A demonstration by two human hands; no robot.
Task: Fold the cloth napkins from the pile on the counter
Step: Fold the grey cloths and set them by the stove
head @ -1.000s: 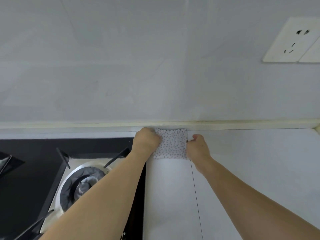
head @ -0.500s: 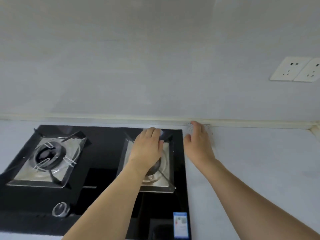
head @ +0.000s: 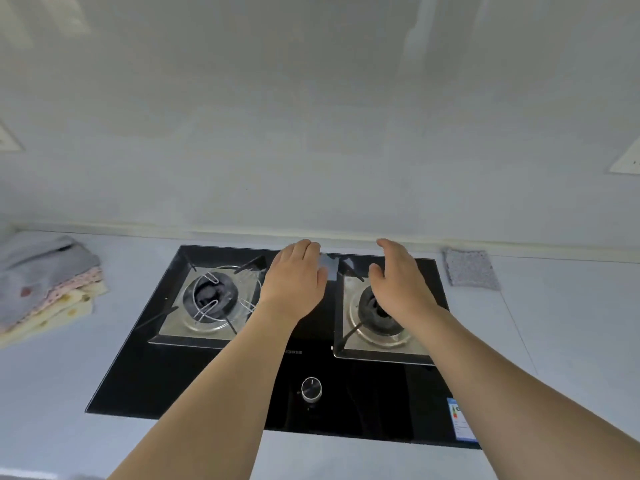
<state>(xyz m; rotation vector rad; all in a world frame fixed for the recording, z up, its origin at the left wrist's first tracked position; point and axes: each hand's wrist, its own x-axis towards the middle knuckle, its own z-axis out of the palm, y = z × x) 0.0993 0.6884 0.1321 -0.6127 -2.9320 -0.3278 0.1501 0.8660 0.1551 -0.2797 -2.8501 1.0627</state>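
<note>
**A:** Where are the napkins, and how do they lie?

**B:** One folded napkin (head: 471,268) lies flat on the pale counter (head: 568,327), just right of the stove (head: 277,372), close to the wall. It is a small, nearly square pad of white cloth with fine dark speckles, its sides roughly in line with the wall. The pile (head: 45,282) sits at the far left, well apart from it: soft, rumpled cloths stacked loosely, grey on top, pink dotted and cream spotted edges below, fanning out toward the stove.

**B:** The stove is glossy black glass with two steel-framed burners and one round knob (head: 311,388).

**A:** And the hands?

**B:** Both arms reach forward over the stove. The left hand (head: 296,275) is palm down, fingers straight and together. The right hand (head: 398,275) is turned edge-on, fingers relaxed. Neither holds anything.
</note>
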